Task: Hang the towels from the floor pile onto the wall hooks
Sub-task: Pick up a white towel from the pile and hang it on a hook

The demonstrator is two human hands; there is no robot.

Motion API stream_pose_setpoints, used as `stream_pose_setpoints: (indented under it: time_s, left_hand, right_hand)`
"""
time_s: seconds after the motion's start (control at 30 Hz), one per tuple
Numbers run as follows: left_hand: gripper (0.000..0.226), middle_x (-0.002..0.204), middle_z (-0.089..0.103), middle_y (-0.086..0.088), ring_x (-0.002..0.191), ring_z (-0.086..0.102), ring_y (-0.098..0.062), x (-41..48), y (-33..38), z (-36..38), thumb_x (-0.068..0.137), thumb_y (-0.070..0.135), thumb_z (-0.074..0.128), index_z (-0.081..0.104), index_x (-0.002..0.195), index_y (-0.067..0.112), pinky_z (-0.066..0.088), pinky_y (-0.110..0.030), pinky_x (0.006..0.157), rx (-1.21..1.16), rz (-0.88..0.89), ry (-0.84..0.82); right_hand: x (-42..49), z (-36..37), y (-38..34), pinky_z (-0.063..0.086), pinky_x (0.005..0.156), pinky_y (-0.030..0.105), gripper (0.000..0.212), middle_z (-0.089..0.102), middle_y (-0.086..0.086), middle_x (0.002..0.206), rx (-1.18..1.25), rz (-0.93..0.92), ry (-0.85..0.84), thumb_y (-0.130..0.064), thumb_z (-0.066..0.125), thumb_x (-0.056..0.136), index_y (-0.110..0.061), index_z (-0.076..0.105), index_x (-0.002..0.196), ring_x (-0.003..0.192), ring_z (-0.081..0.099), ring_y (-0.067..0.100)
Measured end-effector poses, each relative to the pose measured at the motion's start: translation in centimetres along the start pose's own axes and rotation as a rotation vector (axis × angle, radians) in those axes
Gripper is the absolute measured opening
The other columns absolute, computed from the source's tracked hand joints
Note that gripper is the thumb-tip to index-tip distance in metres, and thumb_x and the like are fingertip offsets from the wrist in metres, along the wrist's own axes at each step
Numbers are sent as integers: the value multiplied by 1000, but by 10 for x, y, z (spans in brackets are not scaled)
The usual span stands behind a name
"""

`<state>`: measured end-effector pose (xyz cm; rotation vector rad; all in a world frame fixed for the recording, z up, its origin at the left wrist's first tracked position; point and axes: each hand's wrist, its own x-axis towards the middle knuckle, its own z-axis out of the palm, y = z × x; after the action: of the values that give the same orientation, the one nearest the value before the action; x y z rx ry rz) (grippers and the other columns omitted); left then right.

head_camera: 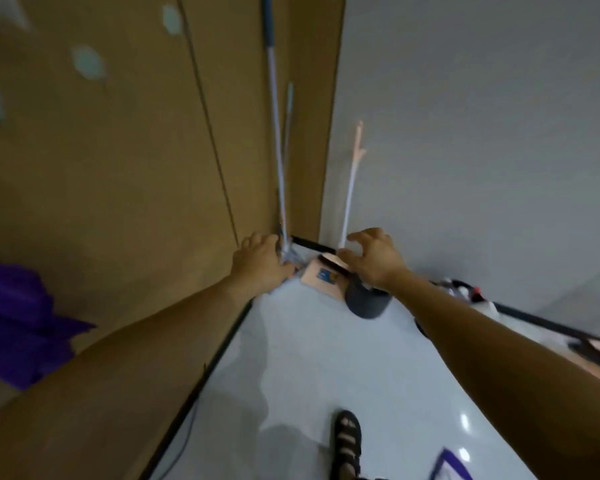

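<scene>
A purple towel (18,323) hangs against the brown wall at the left edge. Pale round hooks (87,62) dot that wall higher up. Another bit of purple cloth (452,465) shows on the floor at the bottom edge. Both my arms reach forward toward the room's corner. My left hand (260,263) is near the brown wall with its fingers loosely curled, holding nothing that I can see. My right hand (373,258) hovers with fingers spread and bent, empty, above a dark bucket (368,301).
Mop handles (278,143) lean in the corner, and a pale stick (352,181) leans on the grey wall. A pinkish dustpan (321,277) lies by the bucket. Clutter (465,292) lines the right wall's base. My sandalled foot (347,441) stands on the glossy floor.
</scene>
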<state>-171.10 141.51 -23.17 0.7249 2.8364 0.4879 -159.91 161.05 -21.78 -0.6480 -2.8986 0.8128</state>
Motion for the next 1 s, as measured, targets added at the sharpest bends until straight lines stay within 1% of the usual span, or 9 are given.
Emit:
stream_pose_setpoints:
  time_s: [0.1, 0.17, 0.3, 0.47, 0.6, 0.73, 0.83, 0.9, 1.0]
  left_hand:
    - [65, 138, 41, -10, 128, 36, -32, -25, 34, 54, 79, 52, 60, 43, 133, 21, 36, -40, 99, 37, 120, -211]
    - [71, 144, 35, -10, 133, 31, -33, -43, 64, 86, 80, 52, 59, 37, 139, 19, 33, -42, 103, 70, 208, -293]
    - [70, 145, 30, -8, 132, 30, -32, -90, 124, 142, 82, 50, 57, 33, 140, 20, 33, -45, 100, 86, 340, -467]
    - [67, 142, 34, -8, 128, 33, -31, -143, 196, 198, 83, 49, 57, 37, 139, 19, 35, -42, 97, 186, 497, -574]
    - [66, 143, 36, -9, 130, 33, -32, -202, 255, 249, 85, 48, 56, 35, 141, 20, 35, -43, 100, 205, 566, -658]
    - [65, 143, 37, -7, 131, 34, -29, -266, 288, 305, 86, 45, 56, 36, 142, 20, 36, -41, 102, 182, 531, -742]
    - [65, 143, 36, -7, 132, 33, -26, -303, 294, 351, 86, 44, 57, 36, 142, 19, 36, -38, 105, 173, 458, -831]
    - [64, 143, 35, -6, 131, 34, -26, -316, 293, 383, 87, 45, 56, 35, 142, 19, 38, -37, 102, 187, 396, -874]
    - [63, 141, 39, -7, 126, 41, -26, -330, 278, 432, 87, 46, 55, 38, 140, 18, 41, -37, 96, 207, 319, -919]
  right_hand:
    - [-69, -1, 45, 41, 97, 41, 37, 58, 17, 123, -25, 143, -3, -43, 61, 87, -19, 68, 114, 114, 50, 40]
    - [-115, -6, 79, 43, 94, 38, 37, 58, 13, 122, -33, 263, 8, -44, 61, 87, -20, 69, 113, 112, 53, 36]
    - [-210, -15, 150, 40, 102, 42, 46, 47, 10, 138, -59, 531, 11, -49, 56, 90, -21, 58, 127, 123, 45, 30]
    - [-321, -18, 223, 34, 107, 41, 45, 43, 14, 140, -11, 777, 42, -46, 57, 91, -23, 57, 130, 127, 41, 34]
    - [-402, -11, 278, 41, 103, 43, 45, 47, 14, 135, 50, 909, 39, -46, 57, 90, -22, 58, 128, 120, 49, 33]
    - [-456, 7, 336, 48, 94, 40, 44, 56, 10, 125, 116, 927, -3, -46, 56, 90, -21, 59, 127, 110, 56, 29]
    - [-483, 33, 379, 47, 75, 30, 43, 63, 2, 108, 193, 920, -78, -43, 56, 88, -19, 60, 124, 95, 60, 21]
    - [-494, 58, 407, 48, 75, 30, 43, 67, 1, 109, 217, 924, -141, -43, 55, 89, -19, 60, 125, 96, 62, 20]
    - [-504, 106, 441, 53, 84, 33, 42, 68, 1, 112, 260, 943, -239, -41, 55, 90, -19, 60, 125, 97, 64, 19]
